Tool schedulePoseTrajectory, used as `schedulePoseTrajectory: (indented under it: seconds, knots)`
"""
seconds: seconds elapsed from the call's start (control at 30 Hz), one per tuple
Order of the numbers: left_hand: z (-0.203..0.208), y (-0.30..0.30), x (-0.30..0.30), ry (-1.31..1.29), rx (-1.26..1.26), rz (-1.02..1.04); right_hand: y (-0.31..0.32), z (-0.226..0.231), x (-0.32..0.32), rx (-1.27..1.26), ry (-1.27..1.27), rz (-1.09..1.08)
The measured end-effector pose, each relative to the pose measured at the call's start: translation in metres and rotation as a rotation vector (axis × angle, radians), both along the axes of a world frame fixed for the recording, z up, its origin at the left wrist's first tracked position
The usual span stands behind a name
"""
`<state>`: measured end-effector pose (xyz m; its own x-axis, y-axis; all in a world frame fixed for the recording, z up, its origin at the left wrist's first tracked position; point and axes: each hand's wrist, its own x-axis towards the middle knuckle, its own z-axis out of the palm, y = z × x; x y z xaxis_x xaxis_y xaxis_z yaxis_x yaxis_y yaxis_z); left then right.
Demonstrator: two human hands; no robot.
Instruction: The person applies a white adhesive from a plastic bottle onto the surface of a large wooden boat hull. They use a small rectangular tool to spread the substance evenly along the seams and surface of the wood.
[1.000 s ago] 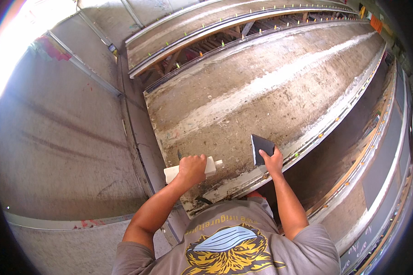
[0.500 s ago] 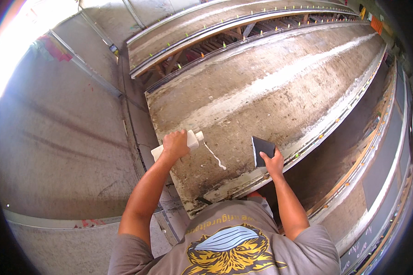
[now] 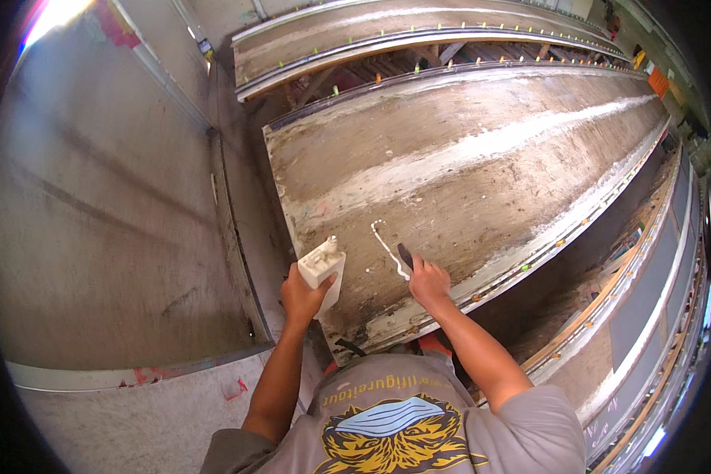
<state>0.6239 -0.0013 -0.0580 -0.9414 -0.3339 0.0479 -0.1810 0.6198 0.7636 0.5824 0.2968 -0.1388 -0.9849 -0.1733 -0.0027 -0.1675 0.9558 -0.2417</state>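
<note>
A long worktop of brown, stained, rough-looking board (image 3: 482, 174) stretches away from the person, a broad chalky white band running down its length and more white along its right edge. Beyond the worktop's far-left side lies a similar long brown panel (image 3: 371, 38).

Above the near-left end of the worktop, an off-white, boxy plastic bottle (image 3: 329, 278) is tilted, its short narrow spout pointing up. Its walls are opaque, so its contents and level cannot be told. The left hand (image 3: 299, 295) has its grip closed around the bottle's body, thumb on the right side.

Over the worktop's near part, further right, the right hand (image 3: 430, 284) keeps a narrow grip on a flat black hand tool (image 3: 404, 255), seen nearly edge-on; whether it meets the surface cannot be told.

On the worktop, between bottle and tool, lies a thin, wavy line of white liquid (image 3: 389, 253), glossy, thicker toward its near end and broken into dots at its far one. Small orange and green pegs (image 3: 378, 78) line the worktop's long edges.
</note>
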Motion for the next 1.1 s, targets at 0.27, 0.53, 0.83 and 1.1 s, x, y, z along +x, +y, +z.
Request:
schedulePoseTrajectory:
  seconds: [0.27,0.53,0.83,1.1]
  knots:
    - [-0.001,-0.061,0.078,0.019,0.159,0.09,-0.122,-0.061,0.037,0.443,0.356,0.059]
    - [0.026,-0.092,0.086,0.07,0.185,0.073,-0.189,-0.005,0.058,-0.077,-0.362,0.172]
    - [0.012,-0.091,0.08,0.04,0.18,0.076,-0.02,-0.019,-0.045,-0.379,-0.173,-0.284]
    - [0.016,-0.081,0.087,-0.056,0.256,0.11,-0.117,-0.031,-0.092,0.164,-0.123,-0.175]
